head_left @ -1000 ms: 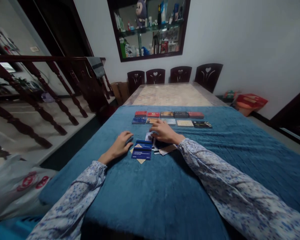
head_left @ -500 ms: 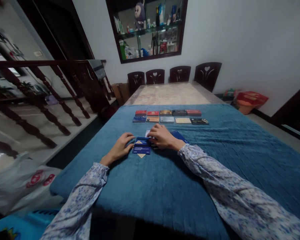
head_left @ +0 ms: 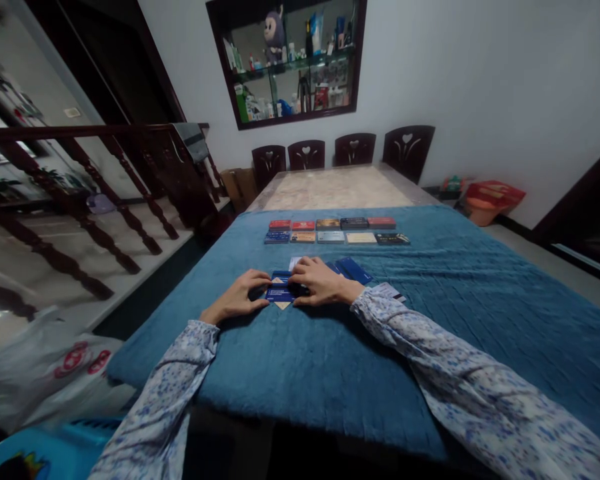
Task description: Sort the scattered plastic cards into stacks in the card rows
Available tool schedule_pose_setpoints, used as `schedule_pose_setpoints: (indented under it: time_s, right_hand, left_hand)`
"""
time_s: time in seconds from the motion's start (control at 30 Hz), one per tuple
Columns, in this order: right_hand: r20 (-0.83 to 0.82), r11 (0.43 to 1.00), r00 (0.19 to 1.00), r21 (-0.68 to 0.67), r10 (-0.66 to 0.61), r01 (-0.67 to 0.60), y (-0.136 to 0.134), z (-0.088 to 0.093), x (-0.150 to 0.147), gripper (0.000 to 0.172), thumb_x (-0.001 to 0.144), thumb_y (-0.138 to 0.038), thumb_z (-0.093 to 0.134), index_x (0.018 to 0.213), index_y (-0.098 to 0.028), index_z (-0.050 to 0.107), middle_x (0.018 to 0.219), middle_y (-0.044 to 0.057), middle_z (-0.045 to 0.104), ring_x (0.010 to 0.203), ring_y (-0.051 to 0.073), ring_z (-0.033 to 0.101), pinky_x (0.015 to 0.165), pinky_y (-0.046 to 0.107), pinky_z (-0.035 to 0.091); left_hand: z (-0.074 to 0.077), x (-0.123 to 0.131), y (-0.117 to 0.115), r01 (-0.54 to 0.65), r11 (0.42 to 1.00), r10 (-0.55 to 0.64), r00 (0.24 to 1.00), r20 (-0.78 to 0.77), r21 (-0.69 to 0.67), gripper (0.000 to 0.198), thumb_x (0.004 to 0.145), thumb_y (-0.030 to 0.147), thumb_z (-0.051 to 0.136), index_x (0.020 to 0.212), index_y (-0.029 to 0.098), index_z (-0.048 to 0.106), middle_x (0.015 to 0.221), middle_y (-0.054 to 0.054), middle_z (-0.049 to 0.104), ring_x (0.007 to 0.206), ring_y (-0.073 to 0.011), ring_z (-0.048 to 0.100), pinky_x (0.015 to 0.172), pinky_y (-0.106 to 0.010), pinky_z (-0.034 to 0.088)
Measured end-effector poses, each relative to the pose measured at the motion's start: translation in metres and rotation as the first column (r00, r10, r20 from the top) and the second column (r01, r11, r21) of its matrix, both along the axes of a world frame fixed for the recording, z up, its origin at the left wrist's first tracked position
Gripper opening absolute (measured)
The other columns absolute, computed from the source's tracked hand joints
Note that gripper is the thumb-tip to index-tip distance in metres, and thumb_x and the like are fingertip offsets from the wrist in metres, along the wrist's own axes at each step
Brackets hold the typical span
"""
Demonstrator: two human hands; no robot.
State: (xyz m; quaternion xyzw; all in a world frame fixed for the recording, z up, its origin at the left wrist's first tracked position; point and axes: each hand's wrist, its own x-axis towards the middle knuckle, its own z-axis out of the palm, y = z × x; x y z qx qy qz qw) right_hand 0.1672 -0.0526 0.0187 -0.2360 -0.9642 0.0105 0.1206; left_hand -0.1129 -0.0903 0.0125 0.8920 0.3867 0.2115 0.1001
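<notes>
A dark blue card with white print [head_left: 279,293] lies on the blue cloth between my hands, over a tan piece whose corners show above and below it. My left hand [head_left: 240,294] has thumb and fingertips on the card's left edge. My right hand [head_left: 321,281] closes on its right edge, fingers bent and thumb below. Another blue card shows partly behind it. A whitish card [head_left: 294,263] peeks out beyond my right fingers. Blue cards [head_left: 355,269] and a white striped card [head_left: 389,291] lie right of my right hand.
Two rows of card stacks sit farther back, red ones [head_left: 280,225] behind and a black one [head_left: 392,239] at the front right. Beyond the blue cloth [head_left: 480,287] is the bare marble tabletop [head_left: 335,187] with chairs [head_left: 355,148] behind. A wooden railing [head_left: 95,130] stands at left.
My right hand has shifted slightly down onto the card's right edge, and my left thumb and fingers have come to its left edge. The view has moved slightly, showing the white striped card more.
</notes>
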Motion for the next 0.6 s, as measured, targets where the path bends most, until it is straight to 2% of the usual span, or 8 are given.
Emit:
schedule_pose_setpoints:
  time_s: [0.27, 0.4, 0.6]
  right_hand:
    - [-0.002, 1.0, 1.0, 0.007, 0.02, -0.02, -0.0006, -0.0026, -0.0006, 0.049, 0.087, -0.05, 0.069, 0.123, -0.017, 0.074, 0.116, 0.015, 0.069, 0.111, 0.031, 0.05, 0.09, 0.045, 0.039]
    - [-0.018, 0.999, 0.999, 0.025, 0.045, -0.045, -0.0003, -0.0025, -0.0005, 0.039, 0.089, -0.046, 0.069, 0.114, -0.018, 0.077, 0.108, 0.014, 0.071, 0.107, 0.029, 0.051, 0.088, 0.043, 0.039]
    - [-0.1, 0.995, 0.99, 0.031, 0.097, -0.095, 0.002, -0.0016, 0.0017, 0.028, 0.095, -0.04, 0.063, 0.101, -0.018, 0.079, 0.095, 0.011, 0.073, 0.101, 0.025, 0.053, 0.086, 0.038, 0.039]
  left_hand:
    - [0.0013, 0.003, 0.0016, 0.055, 0.998, -0.054, 0.998, 0.037, -0.011, 0.034, 0.087, 0.034, 0.075, 0.118, 0.022, 0.073, 0.121, -0.011, 0.073, 0.117, -0.0259, 0.064, 0.105, -0.046, 0.052]
    - [0.0031, 0.005, 0.0002, 0.055, 0.998, -0.054, 0.997, 0.055, -0.014, 0.032, 0.085, 0.032, 0.076, 0.115, 0.02, 0.075, 0.12, -0.012, 0.074, 0.115, -0.026, 0.064, 0.103, -0.046, 0.053]
    - [0.0048, 0.0059, -0.0007, 0.056, 0.998, -0.054, 0.989, 0.139, -0.014, 0.018, 0.088, 0.032, 0.071, 0.099, 0.019, 0.077, 0.107, -0.011, 0.076, 0.106, -0.0248, 0.067, 0.098, -0.044, 0.055]
